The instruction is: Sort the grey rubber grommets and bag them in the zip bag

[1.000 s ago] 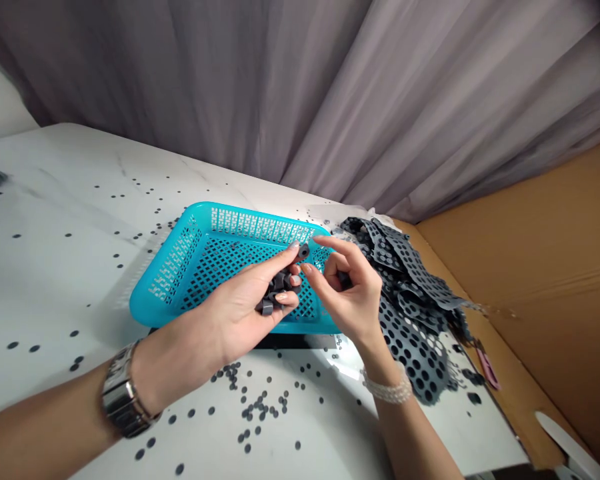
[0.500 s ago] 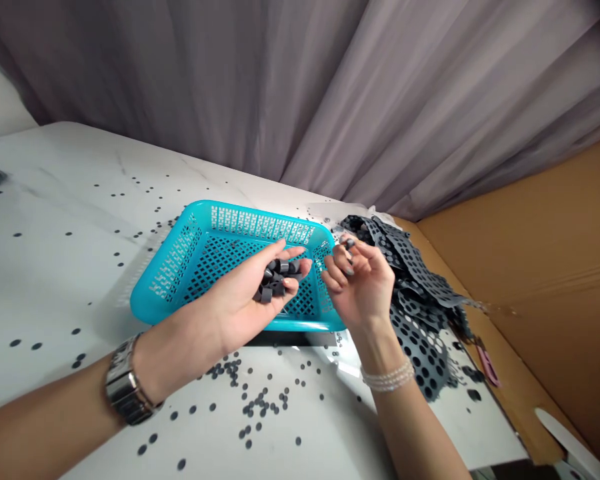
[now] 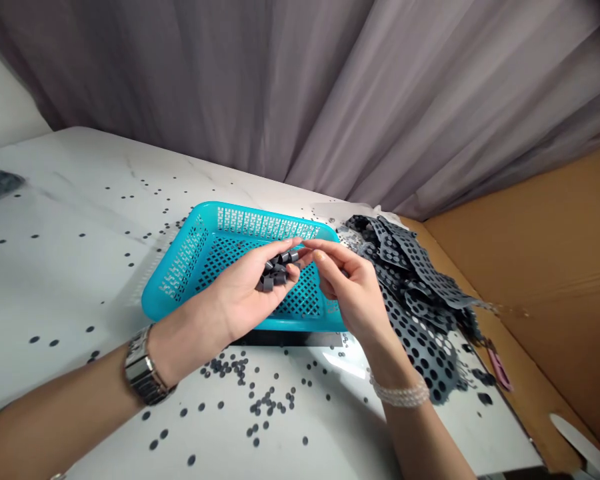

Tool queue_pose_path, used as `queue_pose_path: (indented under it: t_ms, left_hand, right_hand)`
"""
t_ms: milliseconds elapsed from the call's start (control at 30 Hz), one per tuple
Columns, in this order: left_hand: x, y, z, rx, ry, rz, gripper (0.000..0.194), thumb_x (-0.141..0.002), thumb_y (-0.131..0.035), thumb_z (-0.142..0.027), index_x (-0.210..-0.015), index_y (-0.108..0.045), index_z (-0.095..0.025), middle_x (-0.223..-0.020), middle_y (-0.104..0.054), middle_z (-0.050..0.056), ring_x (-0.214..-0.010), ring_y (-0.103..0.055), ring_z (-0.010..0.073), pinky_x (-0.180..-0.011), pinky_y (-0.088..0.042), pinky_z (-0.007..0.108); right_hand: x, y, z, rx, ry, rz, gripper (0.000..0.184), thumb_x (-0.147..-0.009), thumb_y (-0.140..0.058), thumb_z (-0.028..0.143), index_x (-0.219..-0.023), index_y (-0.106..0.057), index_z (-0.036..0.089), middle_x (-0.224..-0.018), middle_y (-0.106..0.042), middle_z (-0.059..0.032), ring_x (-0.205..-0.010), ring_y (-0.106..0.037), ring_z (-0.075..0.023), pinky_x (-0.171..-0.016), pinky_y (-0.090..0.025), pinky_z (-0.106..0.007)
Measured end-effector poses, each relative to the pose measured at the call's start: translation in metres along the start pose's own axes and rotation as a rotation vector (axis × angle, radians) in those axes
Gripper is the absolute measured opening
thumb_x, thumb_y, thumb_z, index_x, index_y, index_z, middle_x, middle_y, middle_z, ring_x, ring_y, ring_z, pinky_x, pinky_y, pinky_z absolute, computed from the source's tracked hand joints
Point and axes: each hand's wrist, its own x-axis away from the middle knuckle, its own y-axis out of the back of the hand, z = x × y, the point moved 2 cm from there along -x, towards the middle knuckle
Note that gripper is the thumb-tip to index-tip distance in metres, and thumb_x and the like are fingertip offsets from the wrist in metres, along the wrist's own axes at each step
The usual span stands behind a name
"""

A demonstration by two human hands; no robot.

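Note:
My left hand [image 3: 240, 293] is cupped palm up over the near side of a turquoise perforated basket [image 3: 200, 257]. In its fingers lies a small heap of dark grey rubber rings [image 3: 276, 270]. My right hand [image 3: 353, 287] is just right of it, thumb and forefinger pinched together at the edge of that heap, touching the topmost ring. Whether the fingers grip a ring is hard to tell. A steel watch sits on my left wrist and a pearl bracelet on my right.
The basket rests on a white marble-look table [image 3: 70, 220] strewn with small dark rubber discs [image 3: 260, 400]. A pile of grey punched rubber sheets [image 3: 415, 293] lies to the right. A brown cardboard wall [image 3: 540, 267] stands at the far right, grey curtains behind.
My right hand moved back left from the sheet pile to the rings in my left palm. The left hand stayed cupped over the basket, and the view shifted slightly.

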Motion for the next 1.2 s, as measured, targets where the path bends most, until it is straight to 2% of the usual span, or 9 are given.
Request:
queue_pose_path:
  t_ms: [100, 200, 333, 467, 633, 833, 967, 1067, 1200]
  left_hand:
    - [-0.004, 0.007, 0.002, -0.094, -0.004, 0.036, 0.022, -0.080, -0.053, 0.001, -0.088, -0.067, -0.014, -0.076, -0.061, 0.004, -0.062, -0.055, 0.0084, -0.055, -0.049, 0.018]
    - [-0.007, 0.011, 0.003, -0.103, 0.004, 0.011, 0.019, -0.080, -0.055, -0.002, -0.085, -0.067, -0.016, -0.080, -0.062, 0.005, -0.066, -0.057, 0.0101, -0.060, -0.051, 0.020]
    - [-0.008, 0.013, 0.002, -0.113, 0.039, 0.024, 0.023, -0.081, -0.052, -0.001, -0.091, -0.067, -0.014, -0.080, -0.063, 0.005, -0.069, -0.059, 0.0110, -0.060, -0.053, 0.021]
    - [-0.008, 0.014, 0.001, -0.096, 0.054, 0.025, 0.022, -0.082, -0.053, -0.002, -0.093, -0.068, -0.013, -0.083, -0.064, 0.007, -0.069, -0.060, 0.0103, -0.061, -0.054, 0.019]
    - [-0.007, 0.012, 0.001, -0.082, 0.043, 0.021, 0.025, -0.080, -0.053, 0.002, -0.095, -0.068, -0.012, -0.083, -0.065, 0.007, -0.067, -0.060, 0.0093, -0.058, -0.053, 0.017]
    - [-0.004, 0.009, 0.003, -0.032, 0.045, -0.043, 0.016, -0.084, -0.053, -0.004, -0.091, -0.066, -0.010, -0.082, -0.066, 0.008, -0.064, -0.060, 0.0087, -0.056, -0.053, 0.016]
    - [-0.005, 0.012, 0.004, -0.080, 0.020, 0.001, 0.018, -0.081, -0.054, -0.001, -0.085, -0.067, -0.012, -0.082, -0.065, 0.006, -0.067, -0.060, 0.0091, -0.058, -0.054, 0.017]
    - [-0.003, 0.008, 0.004, -0.067, 0.036, -0.029, 0.017, -0.082, -0.053, -0.001, -0.084, -0.066, -0.011, -0.080, -0.065, 0.006, -0.064, -0.059, 0.0086, -0.057, -0.054, 0.018]
    - [0.002, -0.003, 0.004, -0.007, 0.070, -0.086, 0.016, -0.085, -0.050, -0.003, -0.090, -0.065, -0.009, -0.079, -0.066, 0.009, -0.059, -0.058, 0.0085, -0.050, -0.052, 0.016]
  right_hand:
    - [0.002, -0.001, 0.004, 0.227, 0.091, -0.001, 0.026, -0.082, -0.066, 0.032, -0.105, -0.070, 0.021, -0.055, -0.030, 0.0076, -0.049, -0.026, -0.0074, -0.047, -0.024, -0.024]
    - [0.000, 0.001, 0.004, 0.313, 0.136, 0.030, 0.023, -0.083, -0.065, 0.030, -0.103, -0.071, 0.021, -0.055, -0.027, 0.0077, -0.051, -0.025, -0.0083, -0.050, -0.025, -0.025]
    - [-0.004, 0.009, -0.001, 0.323, 0.115, 0.035, 0.017, -0.083, -0.065, 0.034, -0.090, -0.072, 0.020, -0.055, -0.028, 0.0070, -0.051, -0.024, -0.0083, -0.049, -0.020, -0.025]
    - [-0.005, 0.012, -0.004, 0.328, 0.080, 0.036, 0.019, -0.084, -0.063, 0.035, -0.090, -0.072, 0.019, -0.053, -0.029, 0.0072, -0.050, -0.023, -0.0075, -0.047, -0.018, -0.025]
    - [-0.004, 0.013, -0.001, 0.300, 0.083, 0.020, 0.025, -0.088, -0.057, 0.037, -0.098, -0.071, 0.019, -0.058, -0.046, 0.0037, -0.049, -0.028, -0.0075, -0.046, -0.020, -0.025]
    - [0.001, 0.016, 0.008, 0.454, 0.245, -0.019, 0.020, -0.083, -0.065, 0.031, -0.100, -0.071, 0.024, -0.055, -0.025, 0.0070, -0.050, -0.024, -0.0090, -0.048, -0.023, -0.026]
    - [0.003, 0.010, 0.007, 0.555, 0.295, 0.038, 0.021, -0.084, -0.063, 0.025, -0.104, -0.071, 0.026, -0.056, -0.023, 0.0070, -0.051, -0.022, -0.0091, -0.049, -0.022, -0.026]
    - [0.000, 0.011, 0.003, 0.432, 0.217, 0.015, 0.017, -0.083, -0.064, 0.027, -0.098, -0.072, 0.023, -0.055, -0.026, 0.0071, -0.050, -0.023, -0.0083, -0.047, -0.021, -0.025]
    - [-0.006, 0.016, -0.005, -0.174, -0.092, 0.036, 0.018, -0.082, -0.065, 0.036, -0.092, -0.065, 0.020, -0.052, -0.020, 0.0102, -0.044, -0.013, -0.0061, -0.040, -0.013, -0.022]
